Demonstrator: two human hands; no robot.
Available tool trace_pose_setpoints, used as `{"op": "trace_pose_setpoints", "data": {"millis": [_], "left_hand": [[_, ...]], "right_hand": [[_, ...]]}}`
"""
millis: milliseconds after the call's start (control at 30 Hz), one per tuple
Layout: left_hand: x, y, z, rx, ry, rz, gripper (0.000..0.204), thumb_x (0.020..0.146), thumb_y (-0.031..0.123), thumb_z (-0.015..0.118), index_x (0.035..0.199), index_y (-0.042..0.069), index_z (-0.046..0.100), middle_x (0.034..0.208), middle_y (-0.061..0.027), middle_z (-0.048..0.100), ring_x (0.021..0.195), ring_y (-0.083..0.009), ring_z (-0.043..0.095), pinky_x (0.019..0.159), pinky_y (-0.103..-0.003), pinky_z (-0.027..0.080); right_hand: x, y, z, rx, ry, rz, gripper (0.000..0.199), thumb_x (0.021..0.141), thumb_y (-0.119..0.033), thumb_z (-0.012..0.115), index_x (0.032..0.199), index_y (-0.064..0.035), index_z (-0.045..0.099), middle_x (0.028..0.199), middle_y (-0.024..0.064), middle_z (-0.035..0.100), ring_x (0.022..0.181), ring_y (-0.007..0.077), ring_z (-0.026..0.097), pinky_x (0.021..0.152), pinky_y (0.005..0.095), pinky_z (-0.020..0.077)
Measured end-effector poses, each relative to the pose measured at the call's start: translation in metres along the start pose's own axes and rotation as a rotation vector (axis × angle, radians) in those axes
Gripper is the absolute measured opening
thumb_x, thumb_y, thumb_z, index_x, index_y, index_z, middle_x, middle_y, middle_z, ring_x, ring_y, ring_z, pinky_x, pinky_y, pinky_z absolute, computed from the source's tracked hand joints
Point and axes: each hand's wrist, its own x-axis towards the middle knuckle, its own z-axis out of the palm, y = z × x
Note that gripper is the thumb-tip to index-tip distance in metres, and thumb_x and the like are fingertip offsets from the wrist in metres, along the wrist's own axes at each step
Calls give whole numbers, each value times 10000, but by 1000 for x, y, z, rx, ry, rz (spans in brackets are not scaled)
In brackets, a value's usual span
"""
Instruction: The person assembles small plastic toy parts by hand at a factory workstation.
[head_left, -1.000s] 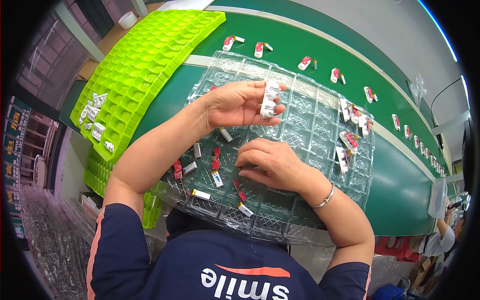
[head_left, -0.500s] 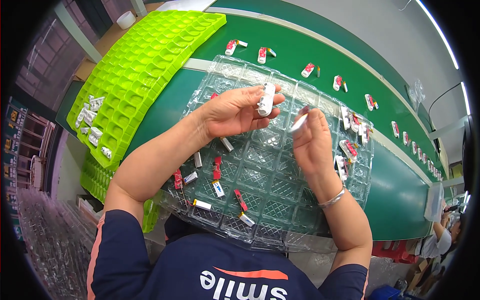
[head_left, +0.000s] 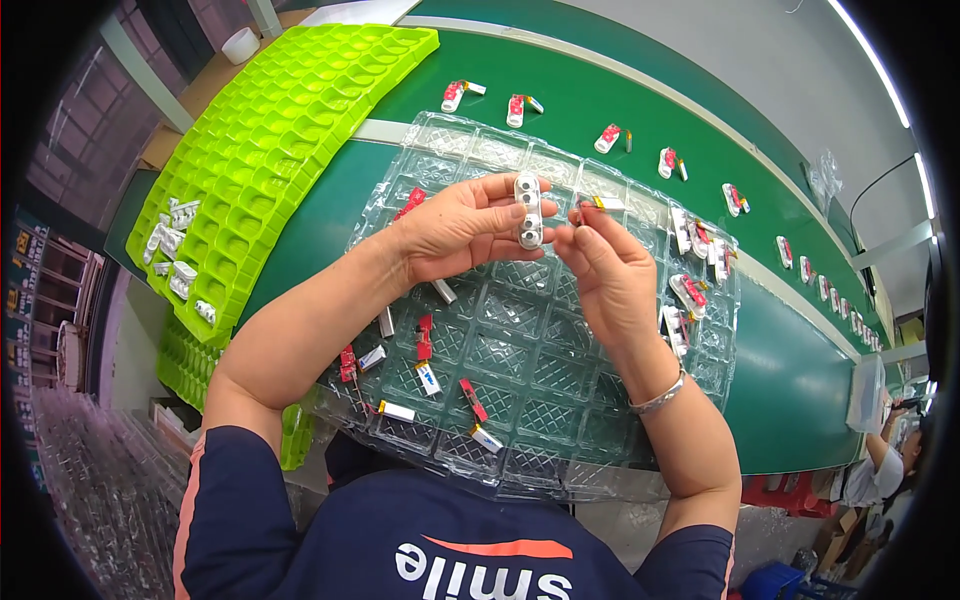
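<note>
My left hand (head_left: 462, 225) grips a white oblong plastic shell (head_left: 529, 210) between thumb and fingers; dark round spots run along the face turned toward me. Close beside it on the right, my right hand (head_left: 612, 268) pinches a small red circuit board, mostly covered by the fingertips, with a silver battery (head_left: 609, 203) sticking out beyond them. Both hands are above a clear plastic tray (head_left: 505, 352) with square compartments. Red boards wired to batteries (head_left: 427, 378) lie in its left and near compartments. White shells with red boards (head_left: 689, 291) sit along its right side.
A lime-green moulded tray (head_left: 300, 110) stands at the left, with several white shells (head_left: 172, 240) in its near corner. Across the far side runs a green conveyor belt (head_left: 570, 85) carrying a row of white-and-red assemblies (head_left: 607, 138). Another person (head_left: 880, 465) is at the far right.
The right hand has moved up and left toward the shell, and its board and battery have turned. In my left hand the shell has rotated, showing its spotted face.
</note>
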Motion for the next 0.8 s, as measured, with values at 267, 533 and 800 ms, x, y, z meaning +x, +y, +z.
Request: {"op": "trace_pose_setpoints", "data": {"millis": [267,533,800], "left_hand": [[-1,-8,6,186,50,39,288,796,44,622,1054,29,494,997,-70,575,909,-185,601,796,-357,537],[-2,-9,9,426,189,116,277,741,27,676,981,12,539,951,-81,586,855,-159,604,697,-294,551],[-1,-13,7,460,198,224,300,698,-3,706,946,1,539,876,-81,611,803,-144,614,709,-262,532]], "right_hand": [[-13,7,3,-625,-28,-311,209,808,-48,632,1004,26,629,907,78,646,789,86,579,692,203,462],[-13,7,0,-785,-123,-411,204,834,-23,581,1032,-12,629,938,47,628,797,57,528,673,180,413],[-14,6,1,-724,-118,-353,214,842,-11,556,1044,-10,624,943,56,624,797,56,521,671,180,408]]}}
